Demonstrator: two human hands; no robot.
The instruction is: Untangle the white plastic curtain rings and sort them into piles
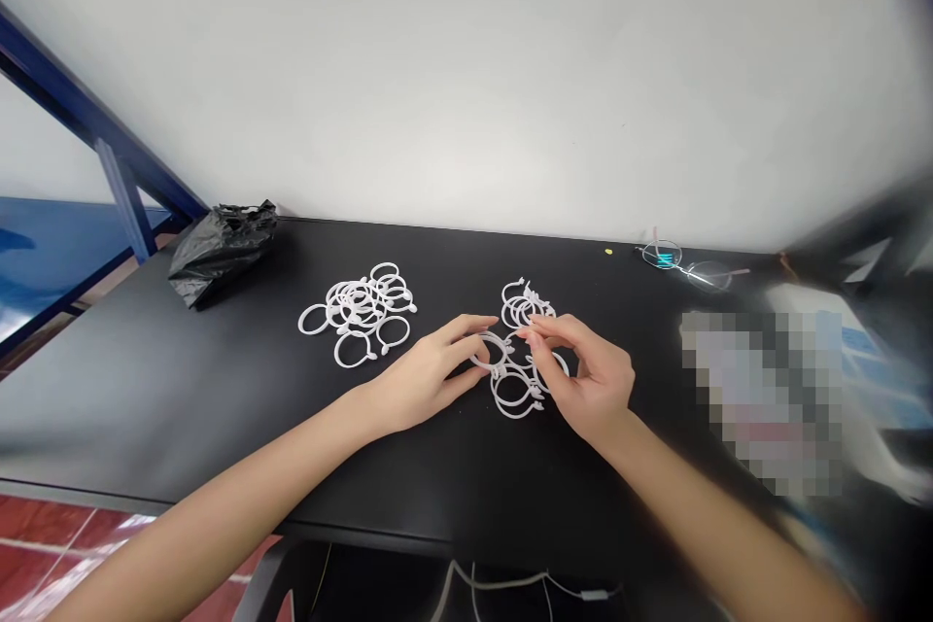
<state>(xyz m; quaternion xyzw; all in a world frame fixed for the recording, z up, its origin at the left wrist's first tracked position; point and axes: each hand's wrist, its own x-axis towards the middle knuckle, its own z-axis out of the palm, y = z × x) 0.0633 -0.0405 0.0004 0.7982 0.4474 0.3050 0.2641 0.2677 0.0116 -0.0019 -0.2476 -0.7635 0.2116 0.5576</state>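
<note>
My left hand [444,364] has its thumb and fingers closed on a white plastic ring [501,338] with a small clasp, like a shower curtain ring. Close beside it, my right hand [587,364] pinches at the same cluster with thumb and forefinger; its fingertips partly hide what they grip, which looks like a ring. Just below both hands lie more white rings [514,405], overlapping. Behind the fingertips sits another small bunch of rings [514,296]. Off to the left, a larger loose pile of the same rings [354,350] rests on the black table [408,496].
A crumpled black plastic bag [225,248] stands at the back left. Eyeglasses [685,269] lie at the back right near a small yellow piece [608,252]. A blurred-out item [765,408] is at the right. Cables [502,585] hang below the front edge.
</note>
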